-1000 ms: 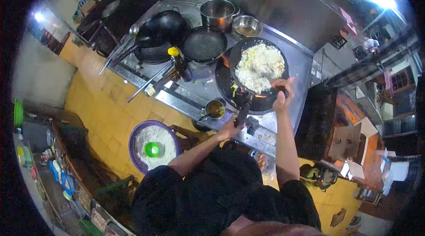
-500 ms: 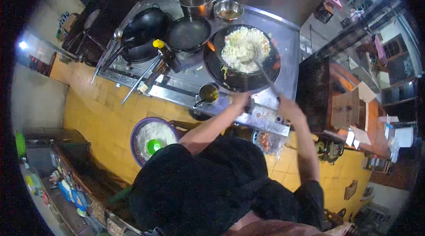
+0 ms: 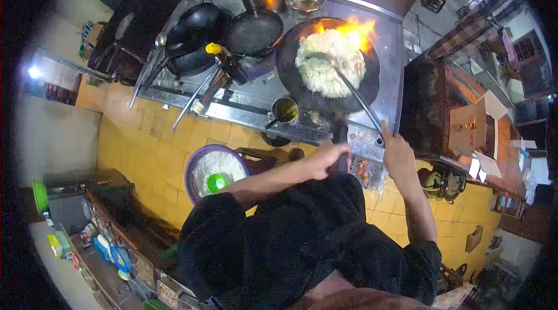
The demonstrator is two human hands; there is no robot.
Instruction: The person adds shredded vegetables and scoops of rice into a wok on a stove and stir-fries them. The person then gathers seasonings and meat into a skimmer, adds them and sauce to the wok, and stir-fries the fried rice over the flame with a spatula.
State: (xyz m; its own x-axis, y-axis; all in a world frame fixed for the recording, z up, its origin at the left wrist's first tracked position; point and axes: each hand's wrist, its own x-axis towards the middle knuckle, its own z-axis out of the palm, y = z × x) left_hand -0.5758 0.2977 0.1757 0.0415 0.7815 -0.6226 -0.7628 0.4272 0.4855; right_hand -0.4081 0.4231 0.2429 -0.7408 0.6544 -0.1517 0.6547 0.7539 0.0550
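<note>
Currently gripping wok handle (image 3: 340, 129) with left hand (image 3: 329, 160), curled narrow round it, on the near side of the wok (image 3: 288, 74). Likewise holding a long-handled ladle (image 3: 360, 99) with right hand (image 3: 398, 152), wrapped round its near end, to the near right of the wok. Touching white rice-like food (image 3: 325, 83) with the ladle's head, inside the wok. Also noting flames (image 3: 358, 32) at the wok's far right rim, black pan (image 3: 254, 32) left of the wok, small pot (image 3: 285, 110) with yellowish contents to near left of it.
</note>
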